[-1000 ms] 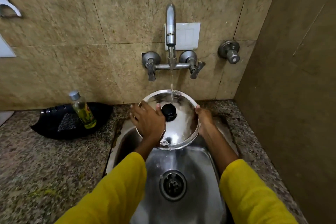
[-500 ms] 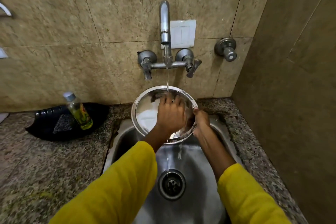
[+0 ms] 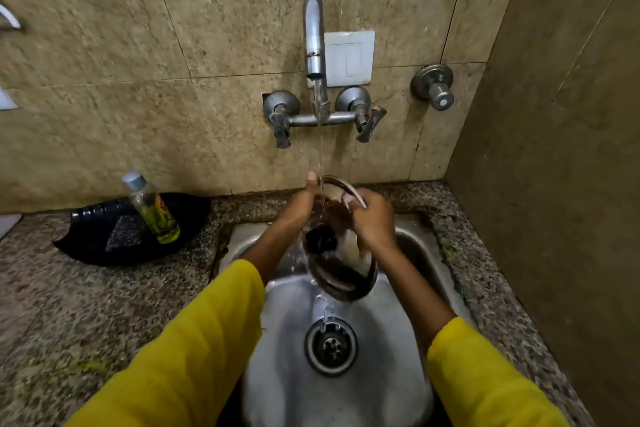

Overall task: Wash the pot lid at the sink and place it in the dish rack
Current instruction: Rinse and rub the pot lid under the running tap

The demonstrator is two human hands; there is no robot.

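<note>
A round steel pot lid [image 3: 343, 274] with a black knob [image 3: 320, 239] is held over the steel sink [image 3: 408, 246], tipped so its far rim rises towards the wall. My right hand [image 3: 372, 218] grips the lid's upper right rim. My left hand [image 3: 306, 199] presses against its left side with fingers up. A thin stream of water falls from the tap [image 3: 313, 38] between my hands onto the lid and runs off towards the drain [image 3: 330, 347]. No dish rack is in view.
A black tray [image 3: 93, 236] on the speckled granite counter [image 3: 69, 305] at the left holds a dark scrub pad [image 3: 123, 230] and a clear bottle of yellow-green liquid [image 3: 152, 210]. A side wall rises close on the right. Tap handles [image 3: 369, 121] stick out below the spout.
The lid has turned from facing me nearly flat to a steep tilt. My left hand slid off its face to its left edge, and my right hand climbed to the upper rim.
</note>
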